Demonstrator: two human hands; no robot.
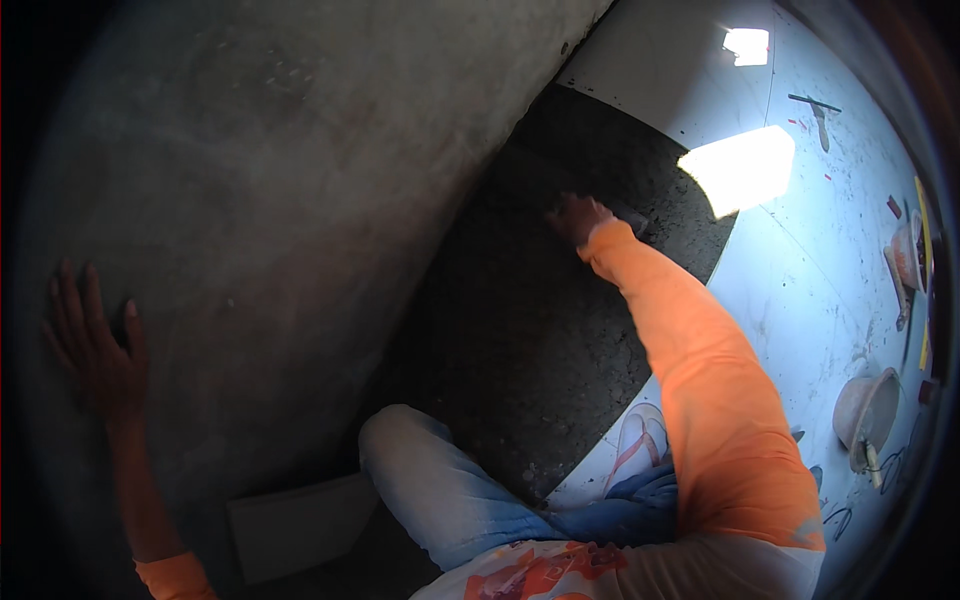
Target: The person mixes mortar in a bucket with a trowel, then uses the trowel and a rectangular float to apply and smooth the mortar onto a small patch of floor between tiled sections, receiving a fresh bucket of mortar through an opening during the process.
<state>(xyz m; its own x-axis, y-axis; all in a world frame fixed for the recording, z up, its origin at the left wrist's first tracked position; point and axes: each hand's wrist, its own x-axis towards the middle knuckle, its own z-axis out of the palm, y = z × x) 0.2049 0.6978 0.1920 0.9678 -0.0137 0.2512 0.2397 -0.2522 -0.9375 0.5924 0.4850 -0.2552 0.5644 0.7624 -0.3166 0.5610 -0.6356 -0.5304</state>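
My left hand (pixel 98 350) rests flat against the grey plastered wall (pixel 250 200), fingers spread and holding nothing. Out in front, my right hand (pixel 578 218) reaches down low over a dark bed of mortar (pixel 520 330) between the wall and the pale tiles. Its fingers are closed and somewhat blurred by motion. A flat grey trowel (pixel 632 217) shows at the right of that hand, close to the mortar; shadow hides most of it.
Pale floor tiles (pixel 790 290) border the mortar on the right. On them stand a mortar bowl (pixel 858 412), a second bowl (pixel 908 255) and a T-shaped tool (pixel 820 120). A yellow straightedge (pixel 924 270) lies at the far right. A tile piece (pixel 295 530) sits by the wall, lower left.
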